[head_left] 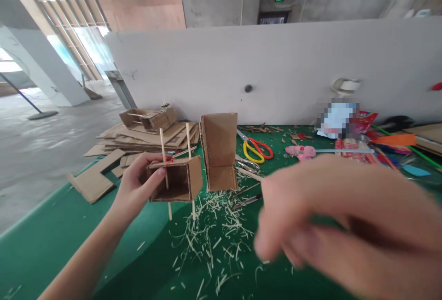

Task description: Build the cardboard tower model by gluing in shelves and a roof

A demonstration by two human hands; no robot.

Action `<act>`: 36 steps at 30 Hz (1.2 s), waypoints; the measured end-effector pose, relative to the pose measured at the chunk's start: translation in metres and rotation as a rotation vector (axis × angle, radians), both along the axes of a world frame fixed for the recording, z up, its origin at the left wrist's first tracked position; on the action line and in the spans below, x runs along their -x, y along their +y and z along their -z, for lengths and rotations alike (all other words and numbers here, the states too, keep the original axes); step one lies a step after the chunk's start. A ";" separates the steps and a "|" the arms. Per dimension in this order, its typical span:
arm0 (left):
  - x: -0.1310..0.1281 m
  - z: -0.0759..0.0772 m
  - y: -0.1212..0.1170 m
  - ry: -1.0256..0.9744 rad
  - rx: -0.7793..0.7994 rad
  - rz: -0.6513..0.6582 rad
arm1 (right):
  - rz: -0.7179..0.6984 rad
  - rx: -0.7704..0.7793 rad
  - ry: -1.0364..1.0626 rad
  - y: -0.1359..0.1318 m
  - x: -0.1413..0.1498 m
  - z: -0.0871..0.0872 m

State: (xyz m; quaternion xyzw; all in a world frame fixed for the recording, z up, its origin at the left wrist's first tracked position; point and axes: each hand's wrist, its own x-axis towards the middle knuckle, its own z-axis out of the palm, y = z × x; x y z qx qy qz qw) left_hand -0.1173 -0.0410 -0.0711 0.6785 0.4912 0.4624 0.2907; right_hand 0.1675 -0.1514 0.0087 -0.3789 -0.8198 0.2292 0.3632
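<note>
My left hand [138, 182] grips a small open-fronted cardboard box [177, 201] by its left side, thumb at the front edge. Two thin wooden sticks [188, 141] pass upright through the box and poke out above and below. A bit of red shows where the left stick meets the top edge. Close to the camera, my right hand [311, 212] is blurred, its fingers curled in and closed; whatever they hold, if anything, is hidden. Between the hands stands a folded cardboard piece [221, 141], upright and apart from the box.
Pale wood shavings [214, 226] litter the green tabletop [44, 249]. Behind are scissors with red and yellow handles [257, 150], metal-handled scissors [247, 164] and a pink glue gun [304, 152]. Flat cardboard [113, 141] is stacked at left, carrying another cardboard construction [152, 118]. A white partition [207, 70] borders the back.
</note>
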 end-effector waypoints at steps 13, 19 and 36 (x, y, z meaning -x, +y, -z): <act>-0.055 -0.083 -0.018 -0.050 -0.463 0.084 | 0.016 0.364 0.384 0.084 -0.009 0.030; -0.078 -0.097 -0.001 -0.235 -0.426 0.091 | -0.045 0.408 0.520 0.091 -0.008 0.018; -0.116 -0.092 0.001 -0.061 -0.672 0.105 | 0.150 0.181 0.772 0.179 -0.027 -0.029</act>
